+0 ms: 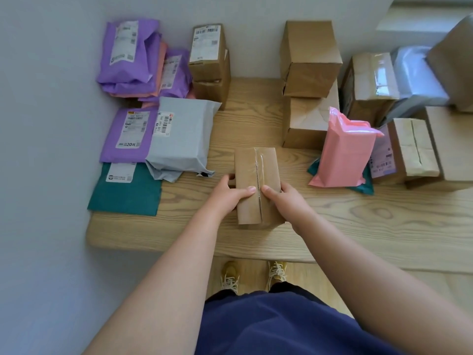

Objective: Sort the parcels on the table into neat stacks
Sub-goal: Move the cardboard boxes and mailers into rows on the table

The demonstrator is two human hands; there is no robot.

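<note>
- Now, both of your hands grasp the taped brown box (256, 180): left hand (230, 193) curled round its left side, right hand (284, 198) round its right, with the thumbs on top beside the tape seam.
- It sits near the front edge of the counter (358, 226), about mid-width.
- Its long axis runs from the counter's front toward its back, with the seam along it.
- Keep it level and squeeze evenly; the cardboard stack (210, 62) at the counter's back left looks the likeliest home, so square the edges there.
</note>
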